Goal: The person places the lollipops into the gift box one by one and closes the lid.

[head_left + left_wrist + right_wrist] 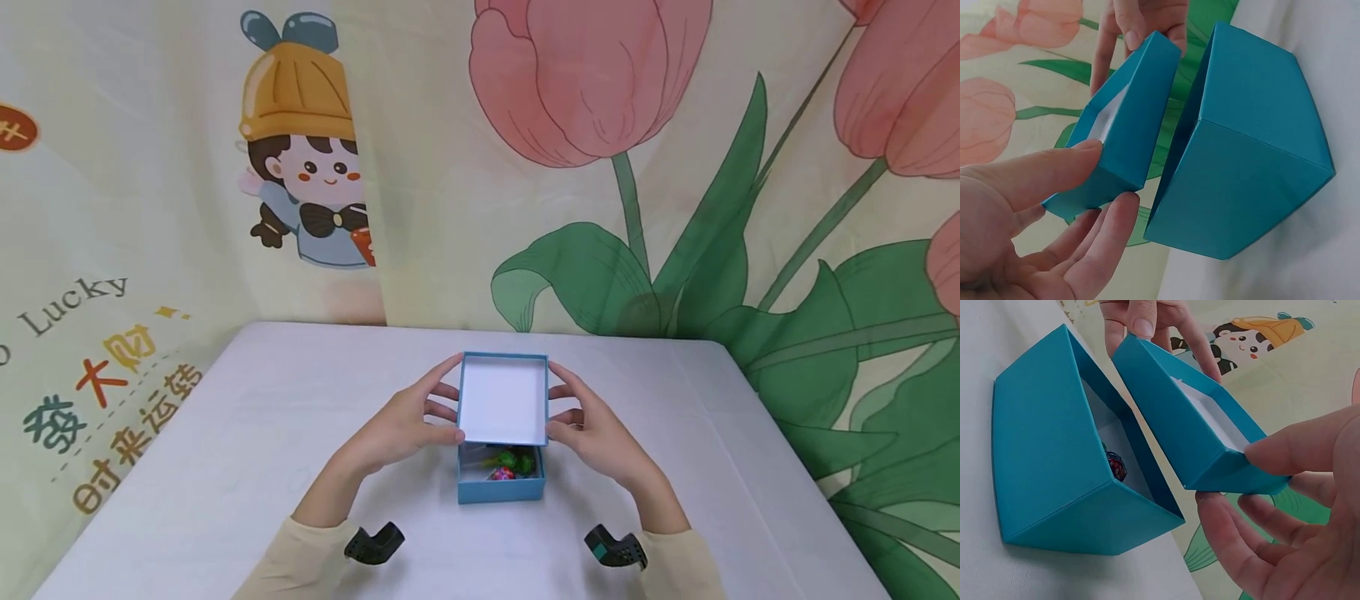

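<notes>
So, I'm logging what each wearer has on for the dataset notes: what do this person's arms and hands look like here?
Both hands are bare: the left hand and right hand show no gloves or rings. Each forearm ends in a cream long sleeve. A small black wrist device sits at the left cuff; the one at the right cuff is black with a teal part.

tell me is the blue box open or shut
Open. Both hands, left and right, hold the lid lifted off the box, white inside up; wrapped sweets show inside.
</notes>
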Demonstrator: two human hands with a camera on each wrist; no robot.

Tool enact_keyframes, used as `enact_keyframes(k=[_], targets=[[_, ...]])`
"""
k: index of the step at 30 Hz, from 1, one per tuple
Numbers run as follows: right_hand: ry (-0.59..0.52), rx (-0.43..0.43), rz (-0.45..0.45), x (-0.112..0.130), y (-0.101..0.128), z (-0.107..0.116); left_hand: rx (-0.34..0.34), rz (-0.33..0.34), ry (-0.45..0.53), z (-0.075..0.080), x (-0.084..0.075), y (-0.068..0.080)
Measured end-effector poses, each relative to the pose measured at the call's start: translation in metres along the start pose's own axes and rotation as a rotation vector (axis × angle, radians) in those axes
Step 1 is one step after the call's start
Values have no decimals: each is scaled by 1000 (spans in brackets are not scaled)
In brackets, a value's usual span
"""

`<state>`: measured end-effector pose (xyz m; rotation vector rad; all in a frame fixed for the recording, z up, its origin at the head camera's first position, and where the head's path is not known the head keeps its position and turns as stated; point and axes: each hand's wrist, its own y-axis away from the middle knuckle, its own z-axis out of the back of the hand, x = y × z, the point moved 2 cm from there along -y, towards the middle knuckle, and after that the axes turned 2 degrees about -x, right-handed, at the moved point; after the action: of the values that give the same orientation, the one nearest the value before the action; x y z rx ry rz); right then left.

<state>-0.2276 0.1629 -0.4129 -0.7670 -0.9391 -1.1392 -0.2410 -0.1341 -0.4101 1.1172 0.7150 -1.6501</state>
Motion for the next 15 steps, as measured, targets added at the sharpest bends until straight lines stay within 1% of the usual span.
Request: enact_keyframes(k=[3,8,15], targets=[[8,2,11,1,-2,-1,1,-12,-13,1,1,0],[-2,-12,0,0,-2,-1,9,-30,-26,1,-2,-1],[8,5,20,2,-1,0,-11,-55,-44,3,-3,-1]])
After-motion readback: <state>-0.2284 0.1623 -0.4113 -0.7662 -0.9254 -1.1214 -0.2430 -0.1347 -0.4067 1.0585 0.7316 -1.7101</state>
